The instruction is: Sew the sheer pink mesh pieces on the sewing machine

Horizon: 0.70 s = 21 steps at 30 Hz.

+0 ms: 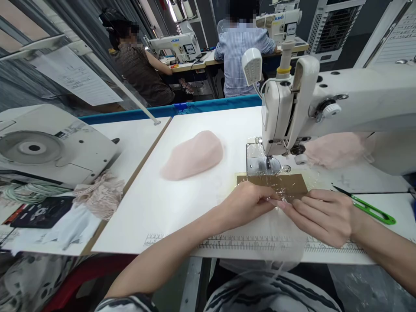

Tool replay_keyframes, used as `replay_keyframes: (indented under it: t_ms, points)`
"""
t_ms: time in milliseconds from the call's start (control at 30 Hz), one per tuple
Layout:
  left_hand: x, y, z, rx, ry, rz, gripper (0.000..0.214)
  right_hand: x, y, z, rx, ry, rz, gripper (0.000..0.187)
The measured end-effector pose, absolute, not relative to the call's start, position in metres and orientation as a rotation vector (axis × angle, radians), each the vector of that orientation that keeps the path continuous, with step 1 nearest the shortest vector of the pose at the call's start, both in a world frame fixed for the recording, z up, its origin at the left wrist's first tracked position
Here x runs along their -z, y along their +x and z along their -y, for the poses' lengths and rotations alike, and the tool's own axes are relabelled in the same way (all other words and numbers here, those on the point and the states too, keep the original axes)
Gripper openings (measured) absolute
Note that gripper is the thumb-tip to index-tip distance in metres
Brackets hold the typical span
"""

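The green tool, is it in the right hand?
No, the green tool lies on the white table beside the right hand.

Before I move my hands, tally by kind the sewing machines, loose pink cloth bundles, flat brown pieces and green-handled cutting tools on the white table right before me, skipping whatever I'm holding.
White sewing machine: 1
Pale pink cloth bundles: 2
Flat brown rectangular piece: 1
Slim green-handled cutting tool: 1
Total: 5

Brown strip (294, 183), pink fabric (195, 156), green snips (373, 209)
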<state>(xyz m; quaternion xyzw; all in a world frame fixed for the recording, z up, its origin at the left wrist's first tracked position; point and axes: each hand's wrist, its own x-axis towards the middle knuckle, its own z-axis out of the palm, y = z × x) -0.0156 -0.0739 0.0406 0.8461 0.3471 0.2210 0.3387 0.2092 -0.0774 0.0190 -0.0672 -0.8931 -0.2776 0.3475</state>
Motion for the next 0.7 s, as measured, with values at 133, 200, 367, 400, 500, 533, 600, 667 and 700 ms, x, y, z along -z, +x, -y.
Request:
replay_keyframes:
  t_ms: [133, 200, 367, 400, 500, 533, 600, 667, 700]
  points:
    - [-0.037, -0.015, 0.073, -0.598, 2.188, -0.980, 0.010, -0.011, 0.204, 0.074, 0.347, -0.442, 2.280, 0.011]
    - [-0.030, -0.014, 0.072, -0.589, 2.225, -1.041, 0.009, -0.005, 0.201, 0.071, 0.089, -0.619, 2.271, 0.004]
    - [-0.015, -0.015, 0.069, -0.536, 2.367, -1.302, 0.023, -0.001, 0.193, 0.063, -0.368, -0.979, 2.289, 0.014]
    - [-0.013, -0.015, 0.069, -0.518, 2.391, -1.345, 0.034, -0.002, 0.191, 0.060, -0.411, -1.032, 2.293, 0.014]
    - [-0.010, -0.018, 0.068, -0.482, 2.468, -1.408, 0.051, -0.006, 0.188, 0.052, -0.453, -1.140, 2.311, 0.014]
    - [-0.009, -0.019, 0.068, -0.496, 2.510, -1.417, 0.052, -0.005, 0.187, 0.049, -0.433, -1.166, 2.321, 0.015]
    - [-0.007, -0.020, 0.068, -0.572, 2.635, -1.421, 0.051, -0.004, 0.186, 0.046, -0.353, -1.198, 2.336, 0.016]
    - [-0.006, -0.022, 0.069, -0.677, 2.796, -1.384, 0.045, -0.001, 0.184, 0.044, -0.284, -1.199, 2.324, 0.017]
    - [-0.005, -0.023, 0.069, -0.723, 2.871, -1.356, 0.041, 0.000, 0.184, 0.043, -0.272, -1.189, 2.306, 0.017]
